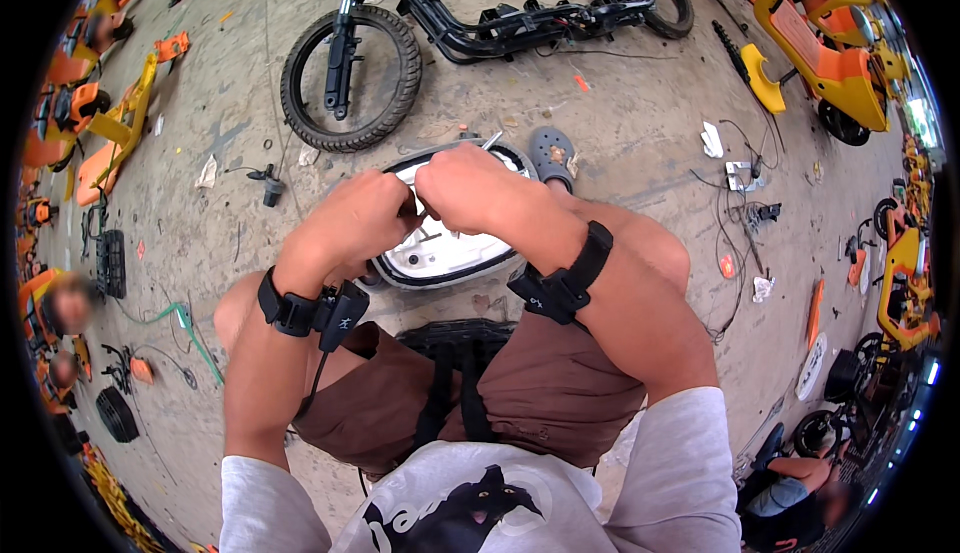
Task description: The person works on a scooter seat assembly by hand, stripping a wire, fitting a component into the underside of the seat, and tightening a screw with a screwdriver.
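Note:
Between my knees lies a white oval shell (pixel 474 249) with a dark rim, its hollow side facing up. Over it my two hands meet, knuckles almost touching. My left hand (pixel 366 215) is curled closed above the shell's left side; whatever its fingers grip is hidden. My right hand (pixel 474 187) is closed too, with its fingertips turned toward the left hand. A short silver rod (pixel 492 140) sticks out just beyond the right fist; whether that hand holds it I cannot tell. Small dark screw-like pieces (pixel 430 237) show on the white surface below the hands.
Ahead lies a black scooter frame (pixel 510 28) with its front wheel (pixel 350 78). A grey clog (pixel 552 155) is by the shell. Loose cables (pixel 735 238) and a metal bracket (pixel 742 175) litter the right floor. Yellow scooters (pixel 820 43) line both sides; another person (pixel 800 483) sits lower right.

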Demonstrator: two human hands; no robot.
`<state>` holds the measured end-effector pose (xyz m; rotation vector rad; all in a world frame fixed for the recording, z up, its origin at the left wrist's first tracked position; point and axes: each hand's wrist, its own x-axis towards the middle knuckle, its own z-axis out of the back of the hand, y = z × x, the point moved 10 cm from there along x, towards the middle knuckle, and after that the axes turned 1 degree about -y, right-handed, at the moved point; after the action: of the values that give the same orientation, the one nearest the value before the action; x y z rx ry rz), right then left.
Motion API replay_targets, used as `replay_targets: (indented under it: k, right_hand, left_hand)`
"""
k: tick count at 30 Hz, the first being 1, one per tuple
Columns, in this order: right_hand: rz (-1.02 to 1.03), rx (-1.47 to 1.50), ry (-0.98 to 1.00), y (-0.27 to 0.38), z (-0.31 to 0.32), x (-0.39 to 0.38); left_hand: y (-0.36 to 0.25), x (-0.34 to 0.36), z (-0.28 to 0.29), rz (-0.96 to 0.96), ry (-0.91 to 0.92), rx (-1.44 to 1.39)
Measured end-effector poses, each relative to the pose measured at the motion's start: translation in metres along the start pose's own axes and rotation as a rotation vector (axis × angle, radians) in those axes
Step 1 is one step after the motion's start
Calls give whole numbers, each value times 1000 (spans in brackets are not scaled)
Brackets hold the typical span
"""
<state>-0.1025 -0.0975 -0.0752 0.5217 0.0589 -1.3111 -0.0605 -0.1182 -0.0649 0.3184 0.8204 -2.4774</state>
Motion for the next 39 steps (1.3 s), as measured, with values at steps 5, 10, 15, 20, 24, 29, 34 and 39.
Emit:
replay_targets:
  k: [5,10,15,20,24,29,34,39]
  right_hand:
    - [-129,-87,-160,-18,13,0]
    - [-193,-38,-307,-38,15,-7]
    - [-303,90,-165,-46,23,-12]
    - [-239,88,-21,-25,-2,-5]
    - [-58,107,31,-8,-16,2]
    - [-34,82,87,-4,-16,0]
    - [-38,69,143,-8,-19,0]
    - [-16,120,153,-8,-25,0]
  left_hand:
    - [-1,4,-7,-22,-12,49]
    - [-5,5,-11,8,31,128]
    - [-2,-1,-14,22,113,189]
    - [-15,-8,-31,23,322,-10]
    - [-17,-9,-5,55,207,-234]
    - [-2,-6,36,19,-164,-165]
    - [-2,-1,23,0,-249,34]
    - [-7,0,22,-27,-290,43]
